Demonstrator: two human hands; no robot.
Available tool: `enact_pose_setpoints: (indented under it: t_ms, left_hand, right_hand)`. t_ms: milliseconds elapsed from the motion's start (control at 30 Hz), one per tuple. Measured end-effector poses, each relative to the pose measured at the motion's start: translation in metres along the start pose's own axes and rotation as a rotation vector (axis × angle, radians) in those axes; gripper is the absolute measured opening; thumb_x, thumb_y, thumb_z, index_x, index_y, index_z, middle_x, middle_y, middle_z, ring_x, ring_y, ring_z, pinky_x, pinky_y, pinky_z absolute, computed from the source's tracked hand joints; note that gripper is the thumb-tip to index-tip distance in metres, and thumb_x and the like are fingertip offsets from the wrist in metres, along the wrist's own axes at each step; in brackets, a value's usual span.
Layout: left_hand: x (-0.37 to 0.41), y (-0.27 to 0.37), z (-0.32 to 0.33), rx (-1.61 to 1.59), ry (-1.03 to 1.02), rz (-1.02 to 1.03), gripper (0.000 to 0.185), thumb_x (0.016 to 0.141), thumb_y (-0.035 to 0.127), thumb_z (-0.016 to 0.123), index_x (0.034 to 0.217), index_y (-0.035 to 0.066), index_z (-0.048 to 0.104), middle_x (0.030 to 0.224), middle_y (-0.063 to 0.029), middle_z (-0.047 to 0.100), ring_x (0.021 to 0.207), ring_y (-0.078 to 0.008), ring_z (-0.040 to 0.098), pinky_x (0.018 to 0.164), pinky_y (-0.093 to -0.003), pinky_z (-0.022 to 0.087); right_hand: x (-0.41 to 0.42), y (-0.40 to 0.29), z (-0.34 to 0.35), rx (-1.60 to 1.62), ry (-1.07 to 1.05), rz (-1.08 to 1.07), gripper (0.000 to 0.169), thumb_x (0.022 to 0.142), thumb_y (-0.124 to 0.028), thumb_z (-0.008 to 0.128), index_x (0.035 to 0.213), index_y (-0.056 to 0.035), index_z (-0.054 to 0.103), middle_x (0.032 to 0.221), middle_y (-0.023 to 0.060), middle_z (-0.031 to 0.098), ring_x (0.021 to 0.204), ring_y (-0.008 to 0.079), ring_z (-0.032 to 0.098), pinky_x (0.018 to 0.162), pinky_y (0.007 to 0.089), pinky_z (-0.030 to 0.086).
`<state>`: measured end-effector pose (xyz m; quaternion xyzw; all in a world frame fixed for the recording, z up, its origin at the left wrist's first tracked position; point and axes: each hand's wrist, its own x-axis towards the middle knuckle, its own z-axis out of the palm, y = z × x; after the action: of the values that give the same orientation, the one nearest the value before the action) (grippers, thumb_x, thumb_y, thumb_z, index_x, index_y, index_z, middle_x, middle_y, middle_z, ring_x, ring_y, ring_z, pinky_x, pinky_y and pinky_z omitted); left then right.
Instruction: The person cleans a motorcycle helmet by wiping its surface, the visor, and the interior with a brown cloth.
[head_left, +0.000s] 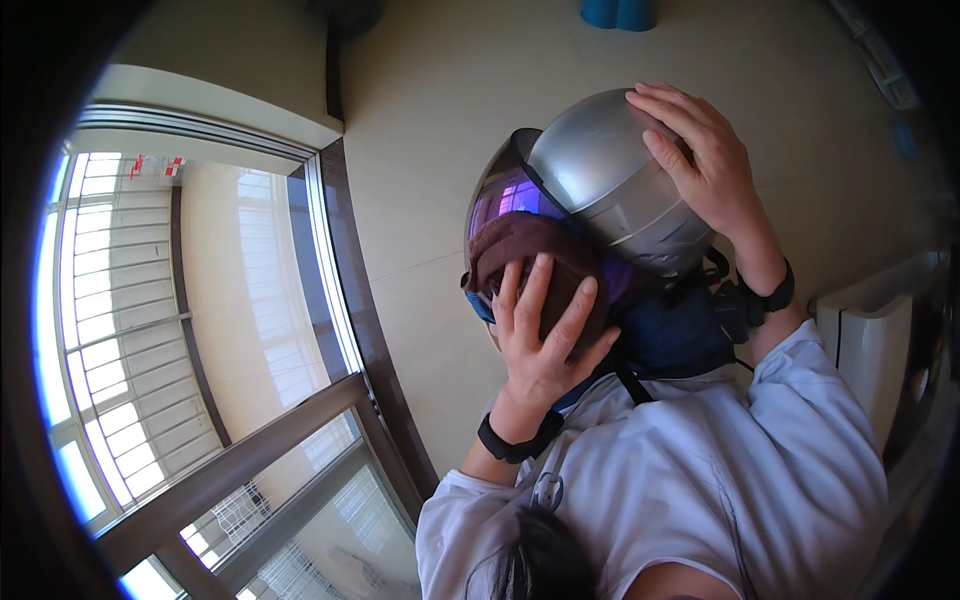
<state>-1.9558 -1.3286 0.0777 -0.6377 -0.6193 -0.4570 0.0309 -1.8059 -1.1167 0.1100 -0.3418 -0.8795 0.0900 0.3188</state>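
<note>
A silver motorcycle helmet (600, 157) rests against the person's front, its tinted visor (491, 187) towards the left with a purple reflection. My left hand (544, 330), fingers spread, presses a brown cloth (525, 229) against the visor. The palm and the inner side of the cloth are hidden. My right hand (697, 150) lies over the top and far side of the silver shell, steadying it, thumb apart from the fingers. A black strap shows below the helmet, beside dark blue fabric (667, 334). Both wrists wear black bands.
A sliding glass door or window with a brown frame (247, 457) stands at the left, with a barred window (112, 315) beyond it. Pale tiles lie behind the helmet. A blue object (619, 13) is at the top edge, and a white container (862, 337) is at the right.
</note>
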Motion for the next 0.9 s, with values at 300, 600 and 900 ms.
enact_pose_setpoints:
  t_ms: [300,600,900]
  left_hand:
    - [0.09,-0.105,0.013,-0.402,0.0,-0.62,0.037,0.087,0.03,0.066,0.107,-0.001,0.066,0.089,-0.0126,0.069,0.087,-0.019,0.064,0.081,-0.03,0.049]
    - [0.009,-0.072,0.001,-0.276,0.151,-0.344,0.037,0.077,0.015,0.07,0.112,0.003,0.065,0.118,-0.0186,0.059,0.11,-0.0343,0.058,0.093,-0.0413,0.045]
    - [0.05,-0.049,0.0,-0.276,0.048,-0.035,0.043,0.067,0.015,0.075,0.109,0.008,0.067,0.12,-0.0154,0.059,0.108,-0.0362,0.058,0.095,-0.0441,0.043]
  right_hand:
    - [-0.002,-0.01,-0.004,-0.002,0.005,-0.002,0.036,0.091,-0.033,0.06,0.116,-0.0083,0.067,0.12,0.0073,0.064,0.116,0.027,0.057,0.097,0.037,0.044]
    - [-0.008,0.002,-0.002,0.023,0.021,0.014,0.031,0.091,-0.026,0.061,0.117,-0.011,0.066,0.12,0.0054,0.064,0.112,0.0248,0.059,0.094,0.0339,0.046]
    - [-0.005,0.0,-0.002,0.067,-0.013,0.02,0.032,0.092,-0.026,0.06,0.119,-0.0096,0.066,0.122,0.0075,0.063,0.117,0.0256,0.057,0.097,0.0345,0.046]
